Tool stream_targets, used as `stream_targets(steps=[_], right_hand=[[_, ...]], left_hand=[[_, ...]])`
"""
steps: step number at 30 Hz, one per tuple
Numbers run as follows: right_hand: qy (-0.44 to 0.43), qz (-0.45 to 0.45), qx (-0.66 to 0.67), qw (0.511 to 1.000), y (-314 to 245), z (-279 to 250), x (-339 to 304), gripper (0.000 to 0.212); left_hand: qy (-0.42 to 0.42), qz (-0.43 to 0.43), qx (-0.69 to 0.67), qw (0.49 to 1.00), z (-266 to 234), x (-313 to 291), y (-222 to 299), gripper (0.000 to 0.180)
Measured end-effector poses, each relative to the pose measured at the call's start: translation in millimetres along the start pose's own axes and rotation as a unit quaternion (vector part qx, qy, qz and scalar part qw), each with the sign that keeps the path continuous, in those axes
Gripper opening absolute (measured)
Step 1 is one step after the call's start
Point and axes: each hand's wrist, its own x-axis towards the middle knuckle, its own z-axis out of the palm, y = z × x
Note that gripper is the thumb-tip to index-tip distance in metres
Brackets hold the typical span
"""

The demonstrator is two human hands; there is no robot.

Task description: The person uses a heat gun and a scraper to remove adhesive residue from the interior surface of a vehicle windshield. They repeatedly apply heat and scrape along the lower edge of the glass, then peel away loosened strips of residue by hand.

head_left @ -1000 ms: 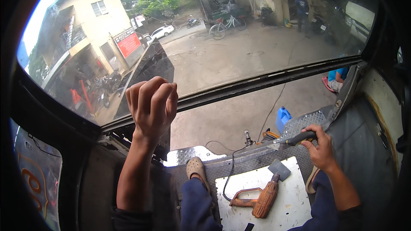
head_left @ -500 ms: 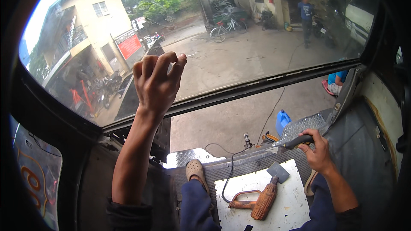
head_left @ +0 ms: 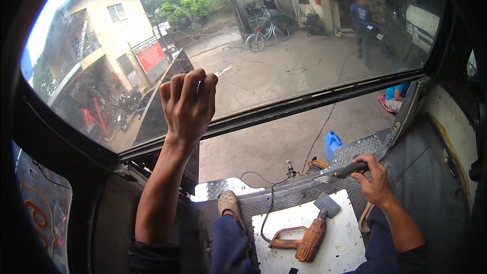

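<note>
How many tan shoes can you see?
2: the left shoe near the white board, and the right shoe, partly hidden by a trouser leg, below the right hand. Others may be hidden.

Daylight pours through the wide, smudged window point(head_left: 274, 78) in its dark frame point(head_left: 304, 100). Outside I see a cream building point(head_left: 104, 28), green trees point(head_left: 186, 6) and concrete ground point(head_left: 253, 155), which shows again past the ribbed floor's point(head_left: 299, 191) front edge.
</note>
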Motion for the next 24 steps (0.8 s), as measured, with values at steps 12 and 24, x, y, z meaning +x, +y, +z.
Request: stream_targets(steps=[12,24], right_hand=[[0.0,-0.006,-0.009,1.0,-2,-1,0,0.035],[-0.003,-0.012,-0.004,1.0,-2,-4,-1,0.034]], left_hand=[[-0.021,-0.01,-0.029,0.999,-7,-15,5,0.018],[-0.046,-0.019,-0.065,0.997,-8,-21,9,0.018]])
